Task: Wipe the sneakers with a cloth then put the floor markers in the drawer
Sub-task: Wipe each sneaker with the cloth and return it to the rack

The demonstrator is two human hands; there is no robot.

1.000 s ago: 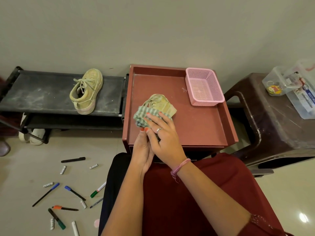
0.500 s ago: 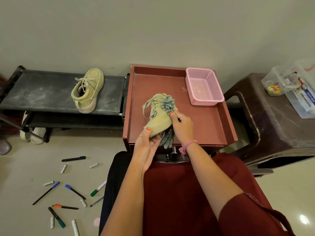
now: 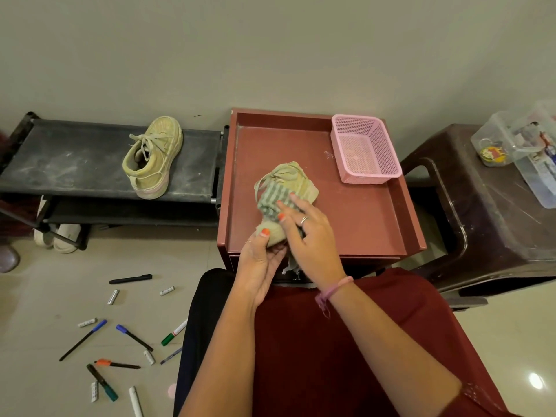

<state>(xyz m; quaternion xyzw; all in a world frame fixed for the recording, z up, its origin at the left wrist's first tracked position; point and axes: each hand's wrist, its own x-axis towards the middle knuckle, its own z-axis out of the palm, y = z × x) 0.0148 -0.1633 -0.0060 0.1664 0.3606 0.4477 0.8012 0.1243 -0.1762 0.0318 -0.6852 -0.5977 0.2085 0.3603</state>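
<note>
A beige sneaker [image 3: 304,183] lies over the red drawer unit's top [image 3: 361,224]. My left hand [image 3: 260,257] grips its near end, thumb on top. A green striped cloth [image 3: 272,200] is draped over the sneaker, and my right hand [image 3: 310,236] presses it down with straight fingers. A second beige sneaker [image 3: 153,156] stands on the black shoe rack [image 3: 75,164] to the left. Several markers [image 3: 120,353] and loose caps lie scattered on the floor at lower left. The drawer front is mostly hidden behind my hands.
A pink mesh basket [image 3: 365,149] sits at the back right of the red top. A dark brown stool [image 3: 481,221] on the right carries clear plastic boxes [image 3: 529,158]. White shoes [image 3: 57,236] sit under the rack. My lap fills the lower middle.
The sneaker has been turned and the cloth moved from its right side onto its top. My right hand shifted left and flattened over the cloth; my left hand keeps its hold.
</note>
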